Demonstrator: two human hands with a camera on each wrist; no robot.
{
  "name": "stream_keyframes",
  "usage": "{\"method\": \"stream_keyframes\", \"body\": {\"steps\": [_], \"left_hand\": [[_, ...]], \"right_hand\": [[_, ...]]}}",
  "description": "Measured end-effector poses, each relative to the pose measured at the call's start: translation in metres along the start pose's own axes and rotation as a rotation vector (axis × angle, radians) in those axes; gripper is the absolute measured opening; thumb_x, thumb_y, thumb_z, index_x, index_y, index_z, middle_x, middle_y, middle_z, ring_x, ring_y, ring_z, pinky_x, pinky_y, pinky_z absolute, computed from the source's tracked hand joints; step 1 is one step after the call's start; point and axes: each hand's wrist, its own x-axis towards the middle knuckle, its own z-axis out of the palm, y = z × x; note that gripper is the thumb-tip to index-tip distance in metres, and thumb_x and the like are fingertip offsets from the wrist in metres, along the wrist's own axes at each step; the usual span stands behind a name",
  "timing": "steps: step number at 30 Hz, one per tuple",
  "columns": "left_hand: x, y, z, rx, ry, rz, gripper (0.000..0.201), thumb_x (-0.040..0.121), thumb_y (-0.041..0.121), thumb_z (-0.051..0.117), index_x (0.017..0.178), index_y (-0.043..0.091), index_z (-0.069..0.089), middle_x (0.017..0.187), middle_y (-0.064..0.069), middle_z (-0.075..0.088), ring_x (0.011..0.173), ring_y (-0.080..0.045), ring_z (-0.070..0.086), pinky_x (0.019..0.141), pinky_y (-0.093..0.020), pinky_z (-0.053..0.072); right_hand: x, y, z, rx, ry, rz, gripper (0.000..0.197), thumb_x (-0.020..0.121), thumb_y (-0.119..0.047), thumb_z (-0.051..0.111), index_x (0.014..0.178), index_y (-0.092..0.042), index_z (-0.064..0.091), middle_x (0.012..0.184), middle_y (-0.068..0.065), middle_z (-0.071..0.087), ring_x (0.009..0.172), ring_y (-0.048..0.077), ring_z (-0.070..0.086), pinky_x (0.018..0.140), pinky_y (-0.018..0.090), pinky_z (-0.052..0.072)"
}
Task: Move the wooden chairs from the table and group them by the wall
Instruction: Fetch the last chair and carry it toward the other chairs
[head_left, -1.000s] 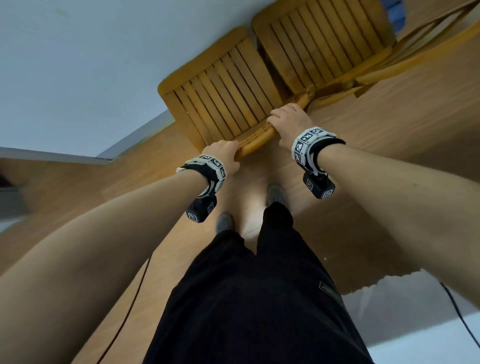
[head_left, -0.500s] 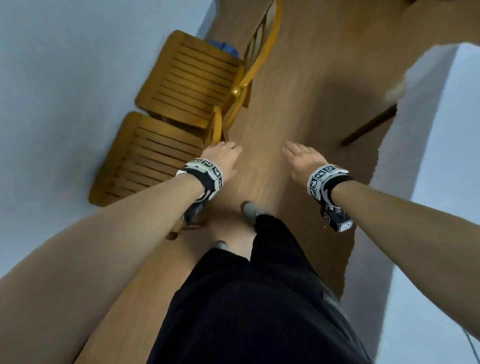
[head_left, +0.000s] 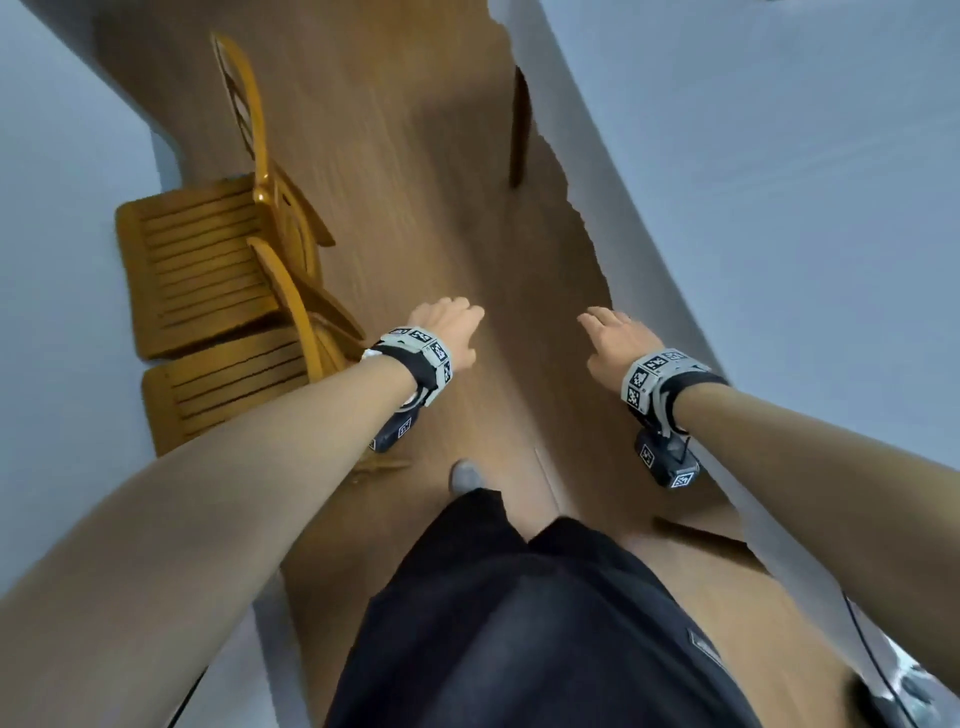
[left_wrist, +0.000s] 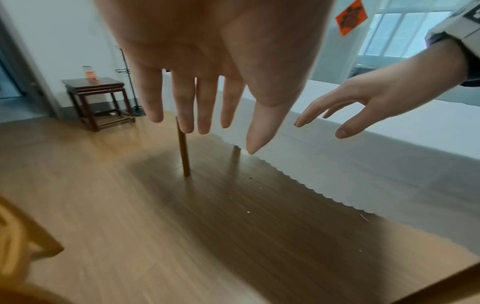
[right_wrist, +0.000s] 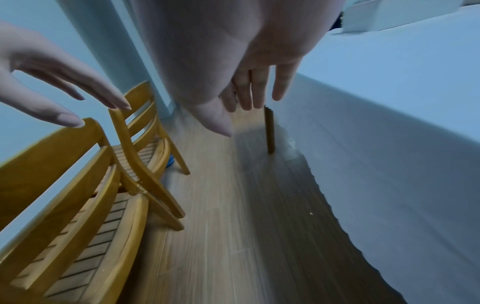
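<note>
Two slatted wooden chairs stand side by side against the pale wall on my left, the far chair (head_left: 197, 249) and the near chair (head_left: 228, 384), backrests towards the aisle. My left hand (head_left: 452, 325) hangs open just right of the near chair's backrest and touches nothing. My right hand (head_left: 613, 332) is open too, over the floor beside the table. In the left wrist view the left hand's fingers (left_wrist: 182, 102) are straight and empty. In the right wrist view the right hand (right_wrist: 246, 92) is empty, with both chairs (right_wrist: 78, 205) to its left.
A table under a white scalloped cloth (head_left: 779, 260) runs along the right, with a thin leg (head_left: 519, 130) showing. A strip of wooden floor (head_left: 415, 208) lies between chairs and table. A small dark side table (left_wrist: 96, 98) stands by the far wall. My feet are below.
A second ago both hands gripped the near chair's top rail. They let go, and I have turned so the chairs lie on my left and the table on my right.
</note>
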Motion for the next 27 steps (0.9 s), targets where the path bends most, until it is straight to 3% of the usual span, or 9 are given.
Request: {"method": "stream_keyframes", "body": {"steps": [6,11,15,20,27], "left_hand": [[-0.009,0.134,-0.037,0.132,0.074,0.146,0.042,0.09,0.034,0.061,0.128,0.017,0.053,0.127,-0.005,0.056,0.117,-0.027,0.055,0.085,-0.04,0.045],[-0.023,0.295,-0.047,0.2,0.06,0.258,0.054,0.09,0.034,0.059,0.141,0.018,0.047,0.134,-0.007,0.053,0.123,-0.03,0.053,0.093,-0.044,0.046],[-0.04,0.446,-0.042,0.23,0.044,0.413,0.052,0.088,0.032,0.058,0.137,0.016,0.049,0.13,-0.007,0.055,0.115,-0.03,0.056,0.09,-0.045,0.05],[-0.052,0.631,-0.045,0.277,0.07,0.665,0.054,0.09,0.033,0.055,0.14,0.016,0.046,0.136,-0.007,0.053,0.121,-0.028,0.052,0.092,-0.041,0.045],[-0.038,0.842,-0.047,0.366,0.075,0.902,0.045,0.086,0.029,0.058,0.129,0.017,0.053,0.125,-0.006,0.057,0.112,-0.03,0.056,0.077,-0.037,0.04]], "right_hand": [[-0.106,0.089,0.029,0.161,0.162,0.093,0.06,0.091,-0.014,0.054,0.149,-0.01,0.04,0.153,0.01,0.042,0.136,0.031,0.045,0.108,0.045,0.043],[-0.231,0.191,0.079,0.238,0.239,0.203,0.06,0.092,-0.019,0.057,0.148,-0.007,0.04,0.152,0.012,0.04,0.135,0.032,0.045,0.108,0.044,0.043],[-0.35,0.278,0.126,0.304,0.259,0.386,0.063,0.093,-0.02,0.057,0.151,-0.007,0.037,0.155,0.012,0.038,0.138,0.032,0.043,0.11,0.043,0.041],[-0.483,0.381,0.185,0.429,0.266,0.657,0.055,0.088,-0.019,0.055,0.142,-0.007,0.046,0.145,0.013,0.047,0.129,0.035,0.05,0.102,0.044,0.045],[-0.589,0.498,0.236,0.598,0.269,0.985,0.063,0.094,-0.022,0.055,0.152,-0.007,0.035,0.155,0.011,0.039,0.138,0.031,0.043,0.109,0.042,0.039]]}}
